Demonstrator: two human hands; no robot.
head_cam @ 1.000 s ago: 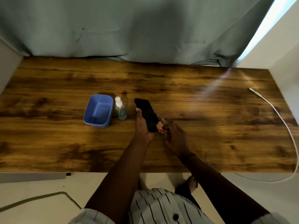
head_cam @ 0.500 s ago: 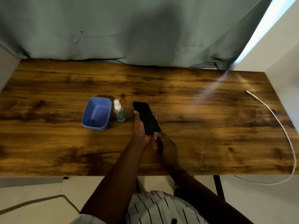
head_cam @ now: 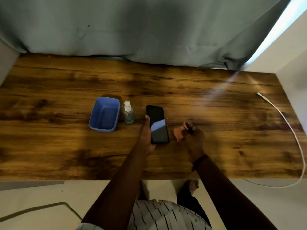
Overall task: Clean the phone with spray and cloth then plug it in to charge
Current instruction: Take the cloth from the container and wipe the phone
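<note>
My left hand (head_cam: 147, 135) grips a black phone (head_cam: 157, 124) by its left edge, screen up, over the middle of the wooden table (head_cam: 66, 146). To the phone's right, my right hand (head_cam: 193, 137) is closed on a small pinkish-orange cloth (head_cam: 178, 132), a short gap away from the phone. A small clear spray bottle (head_cam: 128, 112) with a white nozzle stands upright just left of the phone. A white charging cable (head_cam: 289, 128) lies along the table's right side, its plug end (head_cam: 260, 95) pointing toward the back.
A blue plastic tub (head_cam: 105, 114) sits left of the spray bottle. A grey-green curtain (head_cam: 132, 27) hangs behind the table. White walls close in at both sides. The cable loops off the table's front right corner.
My right hand with the cloth has moved away from the phone's lower end to the right. The phone has turned flatter, screen facing up.
</note>
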